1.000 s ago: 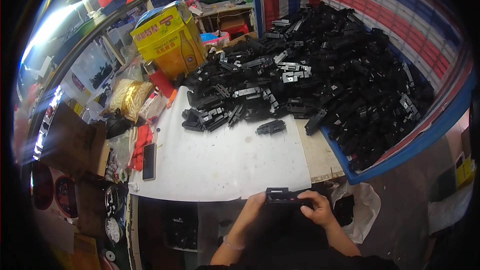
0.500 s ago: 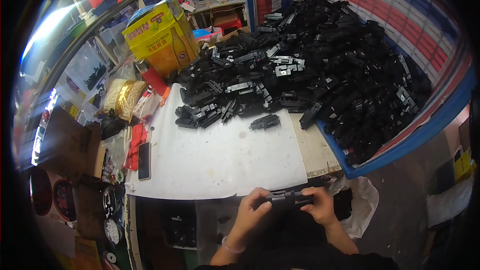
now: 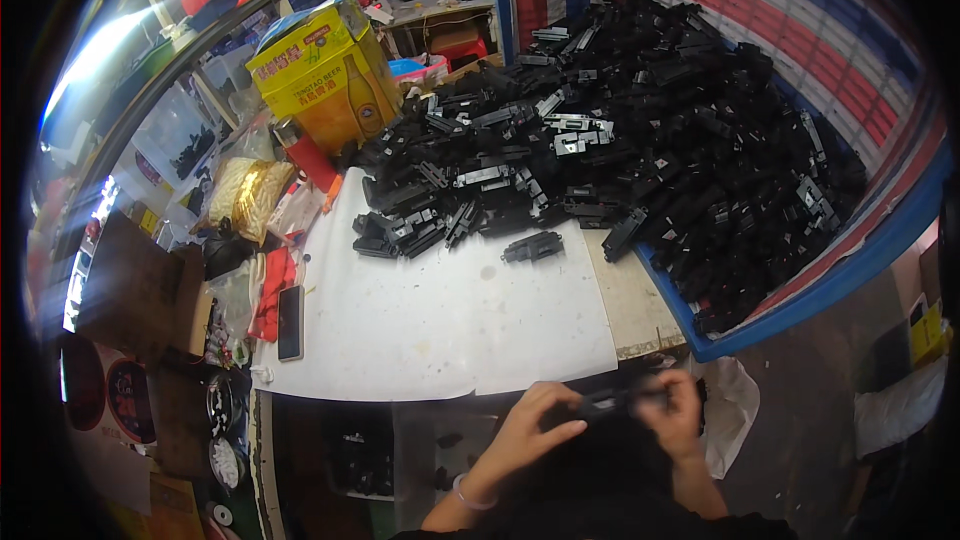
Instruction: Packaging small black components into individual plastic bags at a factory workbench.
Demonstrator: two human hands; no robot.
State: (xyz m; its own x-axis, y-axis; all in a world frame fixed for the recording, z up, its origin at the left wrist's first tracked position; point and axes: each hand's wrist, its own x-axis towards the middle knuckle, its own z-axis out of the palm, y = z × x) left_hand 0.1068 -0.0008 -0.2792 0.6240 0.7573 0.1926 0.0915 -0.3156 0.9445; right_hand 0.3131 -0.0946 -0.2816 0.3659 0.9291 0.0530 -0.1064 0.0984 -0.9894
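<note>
A black plastic part [image 3: 603, 405], long and narrow, is held in front of my body just off the table's near edge. My left hand [image 3: 532, 430] grips its left end between thumb and fingers. At the other end my right hand [image 3: 677, 416] has its fingers curled around the part; they are blurred by motion. A similar black part [image 3: 533, 247] lies alone on the white sheet [image 3: 440, 330]. Behind it rises a large heap of such black parts [image 3: 680, 140], some with shiny faces.
A striped sheet [image 3: 780, 10] and a blue rim [image 3: 790, 330] bound the heap at the right. On the left are a phone [image 3: 290, 323], a red flask [image 3: 305, 153] and a yellow carton [image 3: 330, 75]. A grey bin [image 3: 435, 445] and a white bag [image 3: 730, 415] are below table height.
Both hands have shifted slightly right with the black part. It has turned, and the right hand has risen a little and is now blurred.
</note>
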